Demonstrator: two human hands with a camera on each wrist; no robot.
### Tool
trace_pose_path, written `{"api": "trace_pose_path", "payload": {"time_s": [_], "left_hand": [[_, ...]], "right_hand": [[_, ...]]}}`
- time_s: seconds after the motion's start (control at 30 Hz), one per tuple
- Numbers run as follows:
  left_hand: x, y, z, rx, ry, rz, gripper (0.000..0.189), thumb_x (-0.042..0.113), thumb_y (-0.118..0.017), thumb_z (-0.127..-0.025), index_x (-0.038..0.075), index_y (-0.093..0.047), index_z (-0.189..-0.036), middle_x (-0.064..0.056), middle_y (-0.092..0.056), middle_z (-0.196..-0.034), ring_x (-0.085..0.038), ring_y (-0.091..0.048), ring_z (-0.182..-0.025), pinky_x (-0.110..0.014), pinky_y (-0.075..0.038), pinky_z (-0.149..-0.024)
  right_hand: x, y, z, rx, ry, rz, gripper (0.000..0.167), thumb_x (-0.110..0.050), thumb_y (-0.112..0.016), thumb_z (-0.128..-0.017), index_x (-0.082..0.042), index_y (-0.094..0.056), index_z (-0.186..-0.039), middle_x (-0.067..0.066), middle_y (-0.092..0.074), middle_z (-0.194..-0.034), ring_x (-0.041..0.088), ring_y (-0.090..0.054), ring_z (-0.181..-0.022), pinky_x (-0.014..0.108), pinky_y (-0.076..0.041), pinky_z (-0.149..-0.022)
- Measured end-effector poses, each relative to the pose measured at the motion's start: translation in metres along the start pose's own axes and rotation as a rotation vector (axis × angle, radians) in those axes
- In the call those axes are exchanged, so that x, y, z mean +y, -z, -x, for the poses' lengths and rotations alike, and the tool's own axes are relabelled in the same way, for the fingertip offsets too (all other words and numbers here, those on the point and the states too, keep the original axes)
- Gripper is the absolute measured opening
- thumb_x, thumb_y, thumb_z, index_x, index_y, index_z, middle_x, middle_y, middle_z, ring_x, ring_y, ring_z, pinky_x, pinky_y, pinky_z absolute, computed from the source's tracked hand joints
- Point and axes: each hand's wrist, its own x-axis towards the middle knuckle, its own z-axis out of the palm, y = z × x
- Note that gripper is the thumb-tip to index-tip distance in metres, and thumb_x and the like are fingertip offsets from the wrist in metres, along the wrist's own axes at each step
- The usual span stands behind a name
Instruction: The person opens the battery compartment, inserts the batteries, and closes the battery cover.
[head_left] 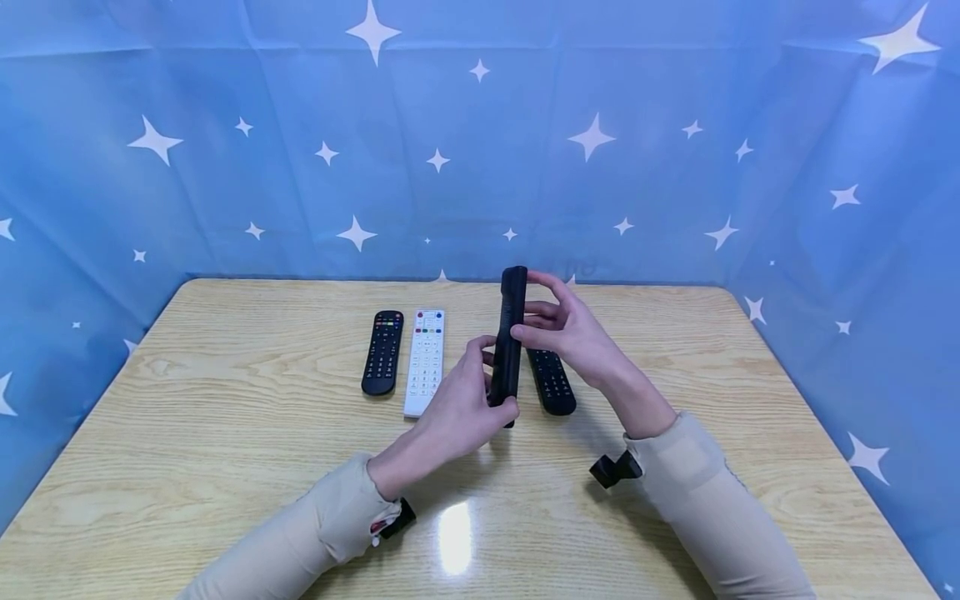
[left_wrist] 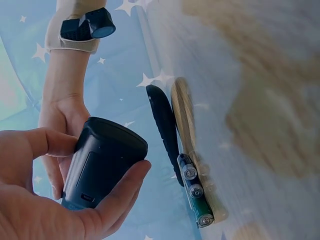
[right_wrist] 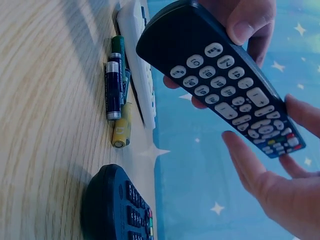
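Note:
A black remote control (head_left: 510, 350) is held up on edge above the table. My left hand (head_left: 468, 396) grips its lower end, thumb on one side and fingers on the other. At the upper end, my right hand (head_left: 573, 333) holds it between thumb and fingertips. In the left wrist view the remote's back (left_wrist: 102, 165) shows, with a battery cover outline and a small latch slot. Its front, with pale round buttons, faces the right wrist view. Under the hands lie several batteries (right_wrist: 114, 90), dark blue, green and yellow, hidden in the head view.
On the wooden table (head_left: 247, 400), a black remote (head_left: 383, 354) and a white remote (head_left: 425, 358) lie left of the hands. Another black remote (head_left: 552, 383) lies partly under my right hand. A blue curtain (head_left: 480, 200) with white stars hangs around the table's back and sides.

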Motion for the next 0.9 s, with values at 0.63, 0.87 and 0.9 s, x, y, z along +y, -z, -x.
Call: {"api": "trace_pose_path", "payload": {"time_s": [0.63,0.87,0.9], "left_hand": [[0.0029,0.0005,0.0016,-0.067,-0.034,0.081,0.075,0.005,-0.068,-0.090,0.004,-0.033,-0.156,-0.011,-0.061,-0.130,-0.020,-0.068,-0.107,-0.026,-0.058,-0.081],[0.0031,0.0007,0.0028,-0.063,-0.065,0.077,0.069,0.008,-0.067,-0.094,-0.001,-0.034,-0.154,-0.012,-0.061,-0.128,-0.021,-0.068,-0.105,-0.029,-0.059,-0.082],[0.0026,0.0006,0.0028,-0.059,-0.068,0.066,0.069,0.009,-0.067,-0.094,-0.002,-0.034,-0.154,-0.013,-0.061,-0.128,-0.022,-0.068,-0.105,-0.032,-0.059,-0.083]], "right_hand": [[0.0023,-0.0010,0.0012,0.026,0.034,0.007,0.076,0.004,-0.068,-0.095,-0.014,-0.031,-0.159,0.030,-0.055,-0.138,0.030,-0.064,-0.116,0.041,-0.057,-0.091],[0.0048,0.0025,0.0020,0.038,0.045,0.017,0.075,0.003,-0.068,-0.096,-0.015,-0.032,-0.159,0.032,-0.052,-0.139,0.029,-0.064,-0.115,0.041,-0.058,-0.090],[0.0051,0.0033,0.0023,0.041,0.043,0.019,0.075,0.003,-0.068,-0.096,-0.015,-0.032,-0.159,0.032,-0.052,-0.139,0.028,-0.063,-0.115,0.042,-0.058,-0.090]]}}
